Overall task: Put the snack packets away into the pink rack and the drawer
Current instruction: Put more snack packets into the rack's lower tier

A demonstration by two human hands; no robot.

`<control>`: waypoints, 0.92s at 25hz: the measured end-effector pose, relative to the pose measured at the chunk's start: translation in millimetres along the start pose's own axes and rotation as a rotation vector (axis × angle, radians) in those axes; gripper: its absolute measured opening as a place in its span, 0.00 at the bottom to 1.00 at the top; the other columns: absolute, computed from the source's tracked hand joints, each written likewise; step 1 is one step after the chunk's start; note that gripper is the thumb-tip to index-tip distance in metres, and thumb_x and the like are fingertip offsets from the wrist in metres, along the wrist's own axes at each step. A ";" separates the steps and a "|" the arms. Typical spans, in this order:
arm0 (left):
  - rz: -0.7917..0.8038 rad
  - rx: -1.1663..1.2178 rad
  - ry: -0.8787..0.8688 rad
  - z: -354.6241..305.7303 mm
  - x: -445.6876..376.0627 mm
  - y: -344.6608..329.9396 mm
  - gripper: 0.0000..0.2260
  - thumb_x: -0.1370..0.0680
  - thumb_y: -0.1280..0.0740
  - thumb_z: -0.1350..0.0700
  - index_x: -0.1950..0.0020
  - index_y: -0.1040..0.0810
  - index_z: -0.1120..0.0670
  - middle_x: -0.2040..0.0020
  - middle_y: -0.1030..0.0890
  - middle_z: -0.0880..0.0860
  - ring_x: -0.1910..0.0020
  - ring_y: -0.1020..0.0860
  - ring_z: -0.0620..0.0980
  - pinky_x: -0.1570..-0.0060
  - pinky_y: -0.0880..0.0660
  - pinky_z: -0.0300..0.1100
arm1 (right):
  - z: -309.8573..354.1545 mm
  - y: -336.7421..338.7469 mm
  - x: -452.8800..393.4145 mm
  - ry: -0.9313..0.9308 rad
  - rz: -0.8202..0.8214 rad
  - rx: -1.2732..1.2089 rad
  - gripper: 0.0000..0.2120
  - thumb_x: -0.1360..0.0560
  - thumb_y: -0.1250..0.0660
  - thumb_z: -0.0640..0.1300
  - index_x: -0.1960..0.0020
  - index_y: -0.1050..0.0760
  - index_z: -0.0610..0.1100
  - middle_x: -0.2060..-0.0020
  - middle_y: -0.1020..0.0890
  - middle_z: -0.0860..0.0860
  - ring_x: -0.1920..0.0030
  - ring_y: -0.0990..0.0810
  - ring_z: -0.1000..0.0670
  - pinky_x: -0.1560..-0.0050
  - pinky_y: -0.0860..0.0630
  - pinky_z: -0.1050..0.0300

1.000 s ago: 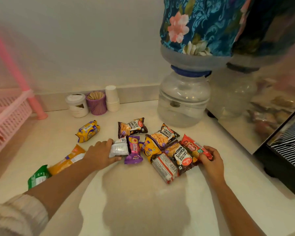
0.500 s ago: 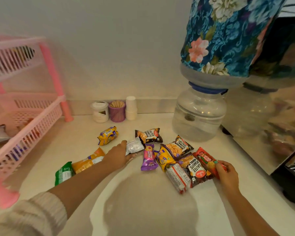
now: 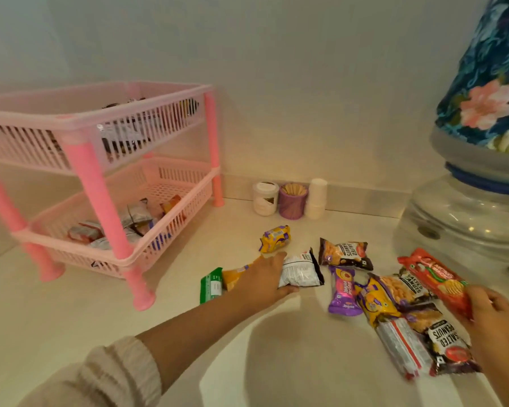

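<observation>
Rack: the pink rack (image 3: 106, 177) stood at the far left of the pale counter (image 3: 188, 333), two slatted plastic baskets on round pink legs.
Top basket: dark packets showed through its slats; I could not tell what they were.
Bottom basket: a few silvery and orange packets (image 3: 135, 218) lay in a loose heap on its grid floor.
Left of my hand: a green packet (image 3: 210, 284) and an orange packet (image 3: 237, 274) lay flat side by side, partly hidden behind my left hand (image 3: 265, 282).
Left hand: my fingers were curled round the edge of a white-and-black packet (image 3: 301, 270), its back covered in small print I could not read.
Back wall: a white lidded tub (image 3: 265, 198), a purple cup of wooden sticks (image 3: 294, 199) and a stack of white paper cups (image 3: 316, 198) stood in a row.
Loose packets: a yellow packet (image 3: 275, 238) lay alone near the cups; a purple packet (image 3: 343, 290) lay beside glossy bags reading "SALTED PEANUTS" (image 3: 346, 254).
Right hand: my right hand (image 3: 494, 321) pinched the end of a long red packet (image 3: 435, 276); its lettering was too blurred to read.
Far right: a clear water jug (image 3: 465, 227) sat under a blue floral cloth cover (image 3: 488, 83).
</observation>
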State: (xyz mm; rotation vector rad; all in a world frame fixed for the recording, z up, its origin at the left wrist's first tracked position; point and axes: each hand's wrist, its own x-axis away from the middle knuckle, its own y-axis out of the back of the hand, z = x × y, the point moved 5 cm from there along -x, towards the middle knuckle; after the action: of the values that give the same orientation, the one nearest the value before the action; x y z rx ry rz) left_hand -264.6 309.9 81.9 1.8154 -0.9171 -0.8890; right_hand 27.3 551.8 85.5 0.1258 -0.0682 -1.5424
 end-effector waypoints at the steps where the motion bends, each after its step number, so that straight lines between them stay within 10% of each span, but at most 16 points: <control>1: 0.004 -0.011 0.013 4.7 8.5 -0.3 0.35 0.27 0.35 0.40 0.28 0.43 0.56 0.36 0.28 0.60 0.39 0.29 0.57 0.43 0.30 0.49 | 4.0 -16.8 10.1 0.024 0.021 -0.029 0.14 0.25 0.37 0.46 0.44 0.26 0.40 0.47 0.23 0.43 0.52 0.25 0.46 0.62 0.28 0.55; 6: -0.058 -0.011 0.032 33.5 50.3 19.9 0.34 0.27 0.35 0.41 0.28 0.43 0.54 0.36 0.27 0.56 0.40 0.28 0.54 0.44 0.30 0.46 | 23.0 -116.9 57.3 0.007 0.231 -0.222 0.12 0.24 0.37 0.43 0.42 0.28 0.41 0.50 0.23 0.44 0.61 0.23 0.51 0.76 0.25 0.67; 11: -0.106 -0.024 0.129 80.5 108.4 43.9 0.32 0.26 0.35 0.42 0.28 0.42 0.54 0.37 0.27 0.54 0.41 0.29 0.53 0.47 0.31 0.45 | 35.0 -210.4 106.3 -0.058 0.450 -0.311 0.07 0.25 0.35 0.40 0.58 0.27 0.52 0.50 0.24 0.47 0.55 0.22 0.51 0.70 0.21 0.65; 23: -0.294 -0.239 0.163 175.8 235.0 139.2 0.25 0.29 0.38 0.39 0.39 0.33 0.53 0.54 0.20 0.51 0.57 0.24 0.47 0.64 0.29 0.36 | 48.9 -356.0 207.0 -0.074 0.663 -0.262 0.08 0.27 0.33 0.43 0.50 0.29 0.48 0.50 0.22 0.46 0.54 0.20 0.50 0.59 0.19 0.57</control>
State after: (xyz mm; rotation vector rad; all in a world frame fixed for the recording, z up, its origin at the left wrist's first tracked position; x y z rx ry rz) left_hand -335.7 -6.4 102.4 1.8072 -0.4279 -0.9686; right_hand -326.0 334.7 82.5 -0.1525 0.0335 -0.8814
